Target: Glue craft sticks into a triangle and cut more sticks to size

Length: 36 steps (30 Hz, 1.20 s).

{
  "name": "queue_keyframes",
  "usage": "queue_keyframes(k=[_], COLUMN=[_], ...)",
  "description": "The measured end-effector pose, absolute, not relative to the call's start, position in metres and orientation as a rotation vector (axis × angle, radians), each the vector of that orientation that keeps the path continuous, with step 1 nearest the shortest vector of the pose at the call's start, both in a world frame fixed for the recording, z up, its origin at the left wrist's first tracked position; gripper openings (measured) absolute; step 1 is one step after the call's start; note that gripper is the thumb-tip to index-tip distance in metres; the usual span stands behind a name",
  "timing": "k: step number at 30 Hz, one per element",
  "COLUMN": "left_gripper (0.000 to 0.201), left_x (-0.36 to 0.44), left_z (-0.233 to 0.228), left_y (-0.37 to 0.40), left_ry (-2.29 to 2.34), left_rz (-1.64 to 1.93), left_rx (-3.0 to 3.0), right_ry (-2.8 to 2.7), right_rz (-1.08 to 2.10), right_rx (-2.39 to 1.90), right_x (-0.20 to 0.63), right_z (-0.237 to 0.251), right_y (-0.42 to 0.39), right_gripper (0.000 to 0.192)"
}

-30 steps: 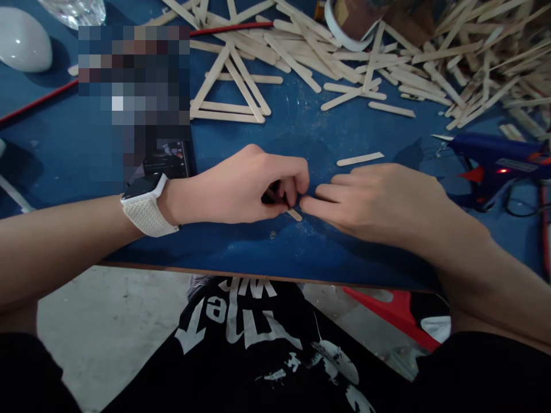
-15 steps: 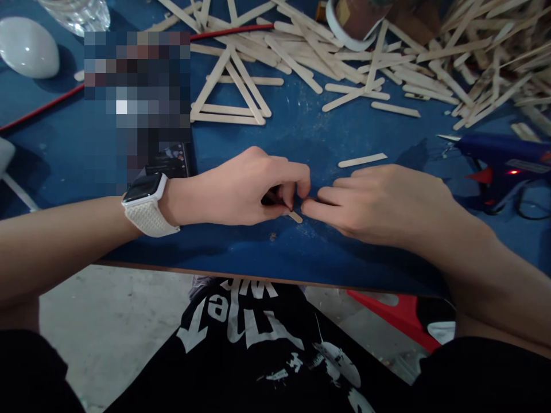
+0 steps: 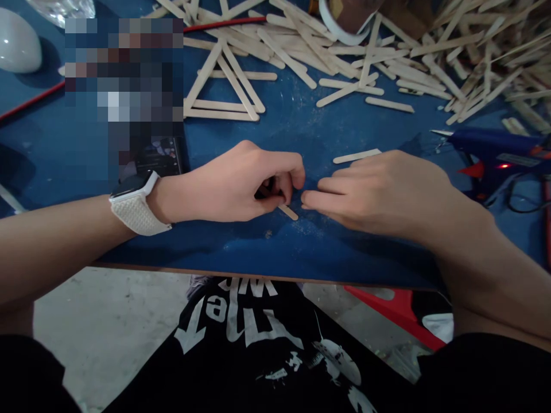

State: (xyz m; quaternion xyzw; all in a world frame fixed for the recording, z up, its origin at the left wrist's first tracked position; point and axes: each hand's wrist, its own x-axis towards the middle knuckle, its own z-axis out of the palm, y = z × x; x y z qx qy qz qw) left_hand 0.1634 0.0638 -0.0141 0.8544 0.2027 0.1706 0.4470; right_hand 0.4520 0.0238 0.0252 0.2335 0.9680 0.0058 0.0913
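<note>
Fingers point(image 3: 282, 186) of left hand point(image 3: 235, 183) pinch stick point(image 3: 288, 213).

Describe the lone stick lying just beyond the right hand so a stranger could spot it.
On the blue table, find the right hand. Just past its knuckles lies one flat stick, left of the glue gun. It lies alone, apart from the heap.

counter point(image 3: 241, 246): blue top, wooden front edge under the hands | floor point(image 3: 107, 321): pale grey concrete below | light: dim, even
</note>
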Motion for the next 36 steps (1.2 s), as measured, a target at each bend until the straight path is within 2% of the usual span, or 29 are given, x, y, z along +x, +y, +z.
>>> queue_keyframes(k=[5,18,24,30,36], left_gripper=[0.031,0.019,0.019,0.006,0.012], left_x=[0.1617,0.16,0.1615,0.1636,0.1647], left_z=[-0.0191,-0.0195,-0.0157,-0.0145,-0.0151], left_y=[0.0632,0.0644,0.0656,0.0673,0.0637], left_ry=[0.499,0.508,0.474,0.46,0.484], left_rz=[0.444,0.418,0.41,0.41,0.385], left_rx=[2.121,2.09,2.09,2.106,2.179], right_ry=[2.845,2.855,2.834,2.857,2.922], right_rz=[-0.012,0.046,0.108,0.076,0.023], right_rx=[0.685,0.652,0.649,0.62,0.607], right_x=[0.4458,0.4452,0.4445,0.4474,0.4515], right_z=[0.0234,0.0228,0.0245,0.0209,0.0184], right_y=[0.0217,0.0192,0.0167,0.0197,0.0237], right_gripper=[0.039,0.036,0.043,0.041,0.043])
